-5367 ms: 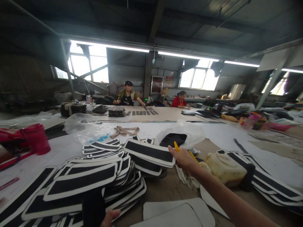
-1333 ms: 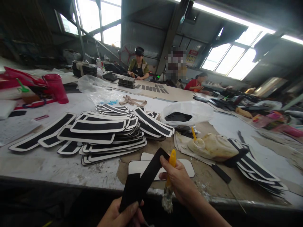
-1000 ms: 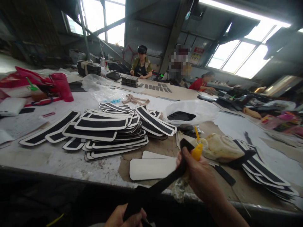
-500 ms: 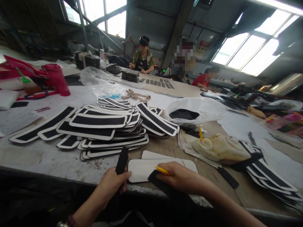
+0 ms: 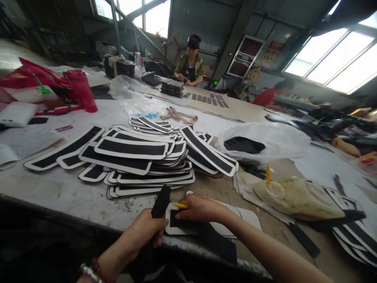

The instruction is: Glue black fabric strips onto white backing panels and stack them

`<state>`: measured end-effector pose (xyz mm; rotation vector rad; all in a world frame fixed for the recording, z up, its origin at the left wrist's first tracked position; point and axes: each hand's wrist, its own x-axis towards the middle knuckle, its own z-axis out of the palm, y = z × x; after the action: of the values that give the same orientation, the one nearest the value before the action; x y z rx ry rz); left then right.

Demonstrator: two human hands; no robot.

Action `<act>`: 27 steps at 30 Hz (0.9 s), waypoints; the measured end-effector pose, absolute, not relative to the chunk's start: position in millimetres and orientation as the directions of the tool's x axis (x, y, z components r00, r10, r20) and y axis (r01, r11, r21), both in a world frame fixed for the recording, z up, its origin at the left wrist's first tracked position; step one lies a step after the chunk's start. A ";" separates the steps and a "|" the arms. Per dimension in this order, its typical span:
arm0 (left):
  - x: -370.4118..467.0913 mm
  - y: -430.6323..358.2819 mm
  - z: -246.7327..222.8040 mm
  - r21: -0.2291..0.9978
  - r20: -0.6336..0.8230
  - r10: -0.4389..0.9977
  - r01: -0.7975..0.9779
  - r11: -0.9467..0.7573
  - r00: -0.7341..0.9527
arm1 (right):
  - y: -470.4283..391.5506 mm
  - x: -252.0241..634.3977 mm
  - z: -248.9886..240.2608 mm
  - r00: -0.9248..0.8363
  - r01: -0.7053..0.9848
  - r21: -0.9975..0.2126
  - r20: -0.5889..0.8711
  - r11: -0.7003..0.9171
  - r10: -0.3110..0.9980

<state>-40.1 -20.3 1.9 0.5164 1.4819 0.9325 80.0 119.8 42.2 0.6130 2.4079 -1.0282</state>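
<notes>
My left hand [image 5: 149,228] is closed around black strips [image 5: 161,201], their ends standing up past the fingers. Between the fingers of my right hand [image 5: 202,209] is a thin yellow stick [image 5: 180,205], its tip pointing left. That same hand presses a black strip [image 5: 219,241] onto a white rounded panel [image 5: 228,229] at the table's front edge. The strip's left end lies flat inside the panel's border, while its other end hangs off toward me. Another white panel [image 5: 251,218] lies partly underneath. Just behind is a heap of white-bordered panels with black strips [image 5: 132,148].
On the right, a stained yellowish bag [image 5: 306,198] surrounds a pot with a yellow stick [image 5: 268,174] upright in it. More panels [image 5: 357,236] lie beyond. A plastic bag [image 5: 277,137], a red bottle [image 5: 84,90] and two co-workers [image 5: 190,65] are farther back.
My right hand has moved left over the panel and laid the black strip's end down on it. My left hand keeps its strips. The view has shifted slightly left.
</notes>
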 end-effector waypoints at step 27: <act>-34.1 -16.2 -4.5 0.783 -0.618 0.755 -0.088 0.616 -0.221 | 120.9 135.8 64.3 -0.770 0.596 -0.396 -0.528 0.698 0.358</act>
<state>-34.1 -16.2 -4.5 0.5652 1.6166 0.8570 135.8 120.9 64.3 0.7393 2.4937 -0.7862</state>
